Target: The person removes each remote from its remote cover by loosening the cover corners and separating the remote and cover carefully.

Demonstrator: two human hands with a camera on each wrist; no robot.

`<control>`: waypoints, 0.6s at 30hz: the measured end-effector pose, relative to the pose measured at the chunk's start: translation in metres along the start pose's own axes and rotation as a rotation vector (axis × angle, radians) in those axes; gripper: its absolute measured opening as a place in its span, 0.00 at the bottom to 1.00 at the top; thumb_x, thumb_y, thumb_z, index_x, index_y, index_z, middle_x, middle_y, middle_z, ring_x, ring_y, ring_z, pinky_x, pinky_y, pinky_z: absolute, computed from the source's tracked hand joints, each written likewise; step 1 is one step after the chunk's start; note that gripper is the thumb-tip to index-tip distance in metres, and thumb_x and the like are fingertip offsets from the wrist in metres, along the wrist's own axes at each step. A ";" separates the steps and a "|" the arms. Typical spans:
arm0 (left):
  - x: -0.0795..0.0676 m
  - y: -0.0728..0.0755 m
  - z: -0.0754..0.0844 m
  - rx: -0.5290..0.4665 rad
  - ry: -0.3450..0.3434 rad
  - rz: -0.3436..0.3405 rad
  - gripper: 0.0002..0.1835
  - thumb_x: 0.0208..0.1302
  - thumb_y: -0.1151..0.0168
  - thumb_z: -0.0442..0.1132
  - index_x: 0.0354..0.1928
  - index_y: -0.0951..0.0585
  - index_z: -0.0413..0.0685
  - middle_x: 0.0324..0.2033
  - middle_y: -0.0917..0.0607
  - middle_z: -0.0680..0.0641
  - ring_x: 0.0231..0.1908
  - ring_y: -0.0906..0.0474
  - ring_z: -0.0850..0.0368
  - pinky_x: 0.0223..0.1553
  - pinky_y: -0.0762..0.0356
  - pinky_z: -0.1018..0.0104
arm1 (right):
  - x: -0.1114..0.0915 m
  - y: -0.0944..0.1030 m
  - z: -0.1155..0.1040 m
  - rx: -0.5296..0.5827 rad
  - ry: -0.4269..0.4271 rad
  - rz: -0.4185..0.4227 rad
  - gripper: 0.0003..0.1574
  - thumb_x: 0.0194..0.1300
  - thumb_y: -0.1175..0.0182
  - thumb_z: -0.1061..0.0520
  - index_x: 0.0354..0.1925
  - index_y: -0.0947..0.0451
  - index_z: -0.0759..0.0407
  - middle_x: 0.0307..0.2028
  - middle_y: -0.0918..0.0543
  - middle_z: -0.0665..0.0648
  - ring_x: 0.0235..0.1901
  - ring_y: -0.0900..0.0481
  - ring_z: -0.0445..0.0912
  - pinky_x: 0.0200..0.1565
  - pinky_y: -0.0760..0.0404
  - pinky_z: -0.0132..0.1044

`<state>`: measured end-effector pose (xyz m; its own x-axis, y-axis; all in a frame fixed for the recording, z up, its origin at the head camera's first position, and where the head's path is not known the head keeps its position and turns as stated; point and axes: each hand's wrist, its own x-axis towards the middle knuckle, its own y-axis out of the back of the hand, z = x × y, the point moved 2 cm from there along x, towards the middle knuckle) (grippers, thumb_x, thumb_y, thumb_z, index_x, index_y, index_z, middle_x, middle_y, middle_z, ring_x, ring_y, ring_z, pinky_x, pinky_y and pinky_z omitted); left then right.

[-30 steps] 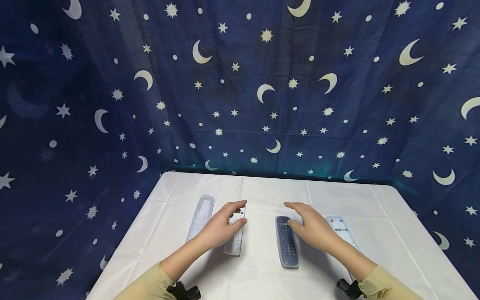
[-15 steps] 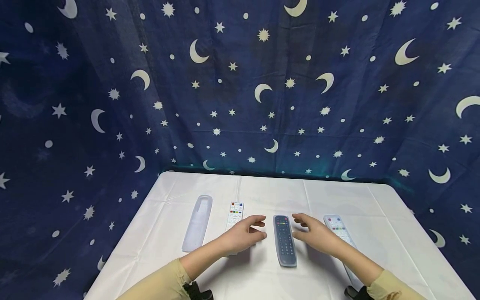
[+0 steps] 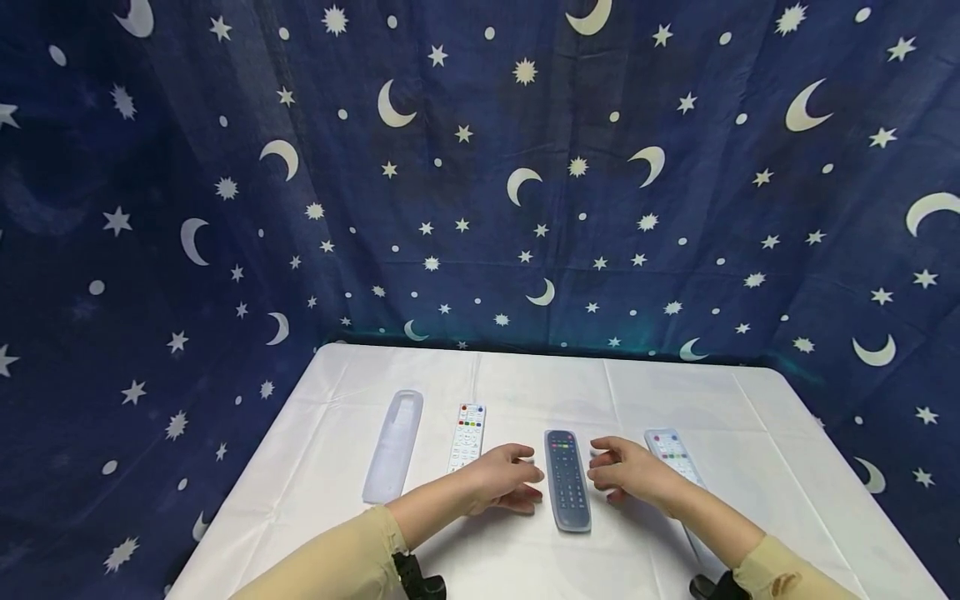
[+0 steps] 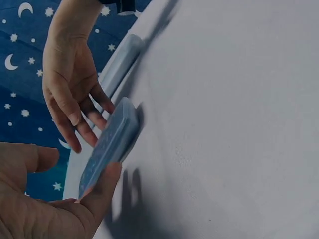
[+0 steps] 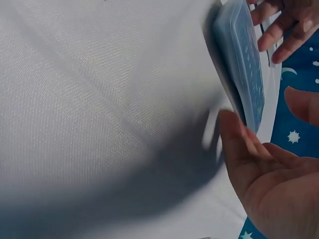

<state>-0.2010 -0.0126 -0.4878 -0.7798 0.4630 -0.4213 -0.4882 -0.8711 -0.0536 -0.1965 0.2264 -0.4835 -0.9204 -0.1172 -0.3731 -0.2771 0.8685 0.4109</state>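
A dark remote control [image 3: 568, 483] in a translucent cover lies flat on the white table, between my two hands. On its left side my left hand [image 3: 504, 482] is held low with relaxed, parted fingers, a gap showing between them and the remote in the head view. My right hand [image 3: 630, 473] is close to its right edge, thumb and fingers spread and loosely bent. In the left wrist view, the left fingertips are right at the near edge of the remote [image 4: 112, 139]. The right wrist view has the right fingertips close beside its cover [image 5: 244, 64].
Left of the hands lie a white remote [image 3: 467, 437], partly hidden by the left arm, and a translucent remote cover [image 3: 393, 446]. Another white remote in a clear cover [image 3: 675, 454] lies under the right forearm. A dark star-patterned curtain [image 3: 480, 183] hangs behind the table [image 3: 540, 375].
My left hand has moved right and lower, from over the white remote to beside the dark one. My right hand has shifted from the dark remote's top to its right side.
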 end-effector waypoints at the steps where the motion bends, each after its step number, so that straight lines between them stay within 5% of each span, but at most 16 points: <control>1: 0.002 0.000 -0.001 -0.005 0.012 -0.003 0.36 0.66 0.37 0.33 0.73 0.38 0.31 0.50 0.19 0.40 0.43 0.14 0.42 0.41 0.13 0.54 | 0.001 0.000 0.000 0.013 -0.008 -0.009 0.41 0.65 0.32 0.61 0.70 0.37 0.74 0.50 0.18 0.63 0.40 0.17 0.50 0.37 0.14 0.46; 9: 0.012 -0.004 -0.004 -0.016 0.084 -0.024 0.32 0.68 0.40 0.29 0.71 0.37 0.27 0.43 0.19 0.36 0.37 0.12 0.45 0.39 0.12 0.57 | 0.007 0.001 0.006 0.106 -0.097 -0.061 0.35 0.64 0.36 0.64 0.66 0.34 0.74 0.40 0.14 0.60 0.34 0.13 0.52 0.34 0.12 0.44; 18: 0.024 -0.012 -0.008 0.015 0.064 0.037 0.26 0.66 0.39 0.26 0.66 0.31 0.31 0.36 0.16 0.37 0.30 0.11 0.47 0.32 0.12 0.59 | 0.018 -0.004 0.014 0.137 -0.122 -0.056 0.31 0.64 0.36 0.65 0.63 0.31 0.72 0.37 0.14 0.63 0.28 0.13 0.50 0.29 0.13 0.40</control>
<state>-0.2108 0.0074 -0.5042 -0.7707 0.4190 -0.4801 -0.4659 -0.8845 -0.0240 -0.2079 0.2277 -0.5029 -0.8622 -0.1153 -0.4933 -0.2792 0.9207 0.2728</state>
